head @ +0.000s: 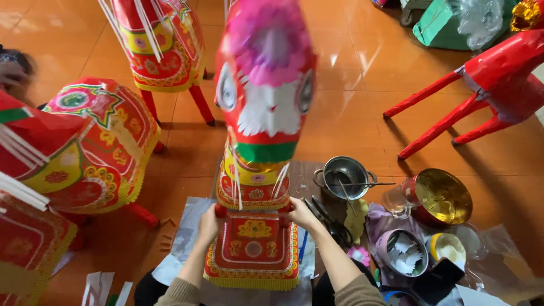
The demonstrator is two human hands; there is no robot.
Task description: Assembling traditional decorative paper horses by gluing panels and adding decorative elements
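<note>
A red paper horse (262, 141) stands in front of me, with a pink flower on its forehead, white paper trim on the face and a red and gold patterned saddle cloth (253, 249) on its back. My left hand (208, 222) grips the left side of the horse's body just behind the neck. My right hand (300, 214) grips the right side at the same height. Both forearms reach up from the bottom edge in olive sleeves.
Two more decorated paper horses stand at the left (85, 147) and top (161, 45); a plain red one (481, 85) stands at the right. Beside my right hand lie scissors (330, 221), a metal pot (344, 177), a gold tin (442, 195), small bowls and paper scraps.
</note>
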